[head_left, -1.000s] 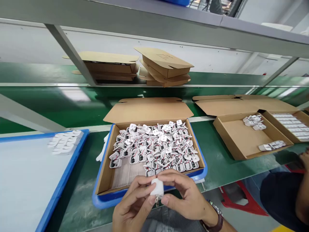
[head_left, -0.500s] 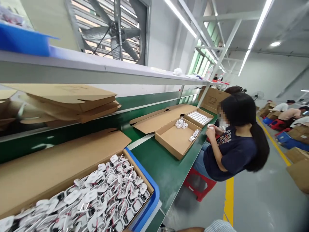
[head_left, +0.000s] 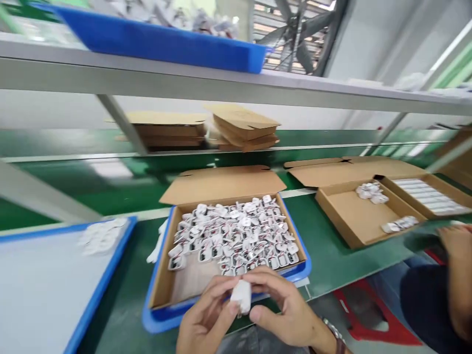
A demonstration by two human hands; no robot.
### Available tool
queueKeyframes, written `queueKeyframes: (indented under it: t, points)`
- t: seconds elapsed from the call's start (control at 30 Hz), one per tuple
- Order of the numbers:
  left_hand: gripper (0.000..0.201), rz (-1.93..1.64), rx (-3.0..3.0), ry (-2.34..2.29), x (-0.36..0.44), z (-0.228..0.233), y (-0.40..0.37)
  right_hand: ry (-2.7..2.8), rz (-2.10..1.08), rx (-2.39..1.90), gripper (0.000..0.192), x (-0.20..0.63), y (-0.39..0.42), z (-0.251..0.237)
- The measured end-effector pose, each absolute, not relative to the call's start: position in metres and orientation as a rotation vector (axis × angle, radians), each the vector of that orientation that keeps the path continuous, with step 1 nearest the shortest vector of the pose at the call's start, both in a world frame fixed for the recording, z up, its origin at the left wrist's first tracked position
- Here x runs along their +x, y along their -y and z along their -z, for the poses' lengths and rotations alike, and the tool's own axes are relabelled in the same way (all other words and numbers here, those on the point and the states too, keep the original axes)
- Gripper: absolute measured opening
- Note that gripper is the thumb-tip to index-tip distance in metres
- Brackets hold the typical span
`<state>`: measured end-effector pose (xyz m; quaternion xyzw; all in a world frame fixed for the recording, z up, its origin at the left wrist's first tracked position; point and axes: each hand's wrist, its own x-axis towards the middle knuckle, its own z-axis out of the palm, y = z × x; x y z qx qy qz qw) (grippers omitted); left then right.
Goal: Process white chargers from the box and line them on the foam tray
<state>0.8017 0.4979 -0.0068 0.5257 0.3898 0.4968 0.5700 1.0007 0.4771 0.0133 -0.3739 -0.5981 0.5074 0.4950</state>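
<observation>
Taking the open cardboard box of small white charger shells with red wires [head_left: 228, 241] as the landmark: far to its left on the green surface [head_left: 121, 305] lies a shallow blue-rimmed tray with a pale floor [head_left: 99, 287], a few white pieces heaped at its far corner. The landmark box itself sits inside a blue plastic tray [head_left: 158, 319], its near-left corner bare of parts.

Just in front of the box's near edge, the left hand [head_left: 204, 322] and right hand [head_left: 283, 309] meet around one small white plastic charger body [head_left: 241, 296]. Left fingertips pinch its left side, right thumb and fingers close on its right, so each grip is shut on the part, which is held in the air above the surface edge.

Behind the box, flat folded cardboard cartons [head_left: 241, 127] are stacked. To its right stands a second open cardboard box, nearly empty [head_left: 354, 221], and beyond that a co-worker's hand and dark sleeve [head_left: 455, 246].

The risk I see: the part is small and smooth and held only by fingertips at the surface edge, so a slip could drop it to the floor.
</observation>
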Motion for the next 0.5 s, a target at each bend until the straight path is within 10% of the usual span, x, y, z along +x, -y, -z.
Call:
queueKeyframes:
  t: [0.5]
  points:
    - [0.046, -1.238, 0.951, -0.868, 0.751, -0.01, -0.512, 1.475, -1.242, -1.075, 0.038, 1.007, -0.474, 0.021]
